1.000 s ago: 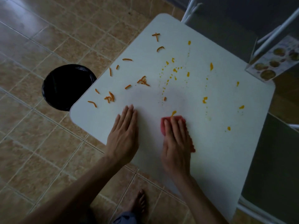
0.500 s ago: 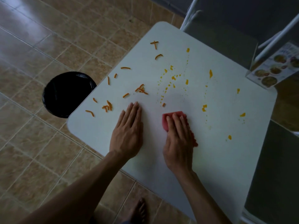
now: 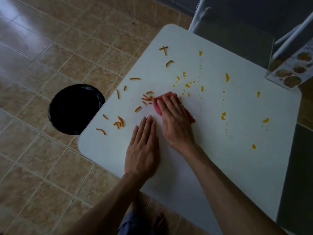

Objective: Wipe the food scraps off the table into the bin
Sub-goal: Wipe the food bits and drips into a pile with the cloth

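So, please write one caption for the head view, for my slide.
Right hand presses a red cloth against orange scraps on a white table; left hand lies flat; black bin alongside.

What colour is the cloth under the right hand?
The cloth is pinkish red, shown best in the head view.

Tan floor tiles (image 3: 50,39) gleam away on the left. Up at top right, a picture menu card (image 3: 288,77) stands tilted, a white-framed chair (image 3: 237,31) with a dark seat behind it.
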Tool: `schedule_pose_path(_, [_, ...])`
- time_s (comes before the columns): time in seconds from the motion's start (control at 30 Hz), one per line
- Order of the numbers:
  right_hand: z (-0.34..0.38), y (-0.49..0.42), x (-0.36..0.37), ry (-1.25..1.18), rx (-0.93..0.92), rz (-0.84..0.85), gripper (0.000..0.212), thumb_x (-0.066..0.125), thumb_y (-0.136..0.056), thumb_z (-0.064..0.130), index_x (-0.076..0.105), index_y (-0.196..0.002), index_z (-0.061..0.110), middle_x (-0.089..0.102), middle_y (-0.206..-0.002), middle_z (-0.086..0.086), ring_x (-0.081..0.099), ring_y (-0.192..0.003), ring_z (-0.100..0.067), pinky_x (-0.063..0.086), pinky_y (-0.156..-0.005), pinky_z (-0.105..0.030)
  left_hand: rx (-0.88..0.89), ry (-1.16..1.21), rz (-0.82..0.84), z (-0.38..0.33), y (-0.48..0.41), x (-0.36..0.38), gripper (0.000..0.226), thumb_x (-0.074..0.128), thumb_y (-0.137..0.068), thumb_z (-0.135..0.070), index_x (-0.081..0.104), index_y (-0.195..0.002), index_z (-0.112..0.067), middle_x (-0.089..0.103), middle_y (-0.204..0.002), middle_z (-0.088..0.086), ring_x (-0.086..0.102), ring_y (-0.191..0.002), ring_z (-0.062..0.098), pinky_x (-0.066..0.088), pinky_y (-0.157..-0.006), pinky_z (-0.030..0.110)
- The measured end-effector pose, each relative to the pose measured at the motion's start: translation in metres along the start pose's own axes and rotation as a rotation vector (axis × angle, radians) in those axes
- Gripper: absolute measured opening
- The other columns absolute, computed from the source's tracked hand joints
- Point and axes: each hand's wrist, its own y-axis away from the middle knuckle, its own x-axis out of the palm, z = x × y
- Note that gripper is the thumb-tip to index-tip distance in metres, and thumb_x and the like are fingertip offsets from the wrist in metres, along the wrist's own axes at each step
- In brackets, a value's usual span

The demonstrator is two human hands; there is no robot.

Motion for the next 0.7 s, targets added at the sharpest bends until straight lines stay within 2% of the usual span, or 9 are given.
schedule_pose_path(0.13, [0.006,0.053,-0.012,0.037,0.088,-0.050,0.051,0.038,-0.102,0.018,0.045,-0.152,0.011,0.039,-0.161,-0.010,0.030,-0.153,-0.032,0.033,-0.120,-0.051,-0.007,0.010,-0.003,0.001,-0.002,0.001,0.056,0.040,-0.104,-0.022,0.031,-0.155,-0.002,0.025,-0.163,0.013,0.017,-0.153,0.025,0.008,-0.124,0.036])
schedule_pose_path(0.23, [0.002,0.057,-0.019,0.057,-0.001,-0.018,0.050,0.036,-0.102,0.020,0.047,-0.151,0.015,0.041,-0.160,-0.008,0.031,-0.153,-0.030,0.033,-0.121,-0.048,-0.001,0.019,-0.004,0.002,-0.004,0.002,0.056,0.041,-0.103,-0.022,0.032,-0.154,-0.001,0.026,-0.163,0.014,0.019,-0.153,0.027,0.010,-0.124,0.038])
schedule_pose_path(0.33, [-0.022,0.011,-0.018,0.064,-0.082,0.051,0.053,0.031,-0.102,0.023,0.045,-0.152,0.014,0.043,-0.159,-0.011,0.032,-0.152,-0.034,0.033,-0.122,-0.049,-0.006,0.004,-0.001,0.001,-0.005,0.002,0.056,0.038,-0.104,-0.023,0.030,-0.155,-0.002,0.024,-0.164,0.013,0.016,-0.154,0.027,0.007,-0.124,0.037])
schedule_pose_path(0.4, [-0.041,-0.025,-0.017,0.062,0.039,0.029,0.058,0.029,-0.098,0.026,0.044,-0.152,0.013,0.041,-0.160,-0.013,0.032,-0.151,-0.037,0.031,-0.121,-0.052,-0.003,-0.009,0.001,0.002,-0.004,0.003,0.056,0.037,-0.105,-0.025,0.030,-0.156,-0.003,0.024,-0.164,0.012,0.016,-0.153,0.027,0.008,-0.124,0.037])
schedule_pose_path(0.47, [-0.048,-0.043,-0.019,0.055,0.295,-0.011,0.064,0.028,-0.094,0.028,0.040,-0.155,0.016,0.036,-0.163,-0.012,0.027,-0.154,-0.036,0.027,-0.123,-0.052,0.004,-0.010,0.004,0.004,-0.002,0.003,0.056,0.036,-0.106,-0.026,0.028,-0.156,-0.004,0.023,-0.164,0.012,0.015,-0.154,0.026,0.007,-0.124,0.037])
schedule_pose_path(0.53, [-0.031,-0.038,-0.013,0.095,0.440,-0.061,0.064,0.035,-0.093,0.025,0.037,-0.156,0.019,0.032,-0.165,-0.010,0.022,-0.155,-0.036,0.023,-0.125,-0.050,0.005,-0.004,0.006,0.005,0.000,0.002,0.056,0.033,-0.106,-0.026,0.026,-0.157,-0.004,0.022,-0.165,0.012,0.014,-0.154,0.026,0.007,-0.124,0.037])
schedule_pose_path(0.57, [-0.019,-0.029,-0.010,0.110,0.410,-0.066,0.063,0.040,-0.093,0.022,0.038,-0.156,0.019,0.033,-0.165,-0.009,0.022,-0.155,-0.036,0.023,-0.125,-0.050,0.006,0.006,0.008,0.005,0.000,0.002,0.056,0.032,-0.106,-0.026,0.026,-0.157,-0.004,0.021,-0.165,0.012,0.014,-0.154,0.026,0.007,-0.124,0.038])
schedule_pose_path(0.67, [-0.008,-0.006,-0.010,0.083,-0.006,0.079,0.057,0.041,-0.098,0.016,0.041,-0.155,0.023,0.037,-0.163,-0.006,0.027,-0.154,-0.033,0.026,-0.124,-0.046,0.020,0.024,0.008,0.004,-0.002,0.001,0.056,0.030,-0.106,-0.026,0.026,-0.156,-0.003,0.023,-0.164,0.015,0.016,-0.154,0.028,0.009,-0.124,0.039])
schedule_pose_path(0.7, [-0.020,-0.009,-0.014,0.079,-0.084,0.102,0.055,0.039,-0.099,0.018,0.043,-0.154,0.025,0.039,-0.162,-0.005,0.029,-0.153,-0.032,0.027,-0.123,-0.044,0.026,0.020,0.001,0.005,-0.003,0.001,0.056,0.031,-0.105,-0.026,0.028,-0.156,-0.002,0.025,-0.164,0.015,0.017,-0.153,0.028,0.010,-0.124,0.039])
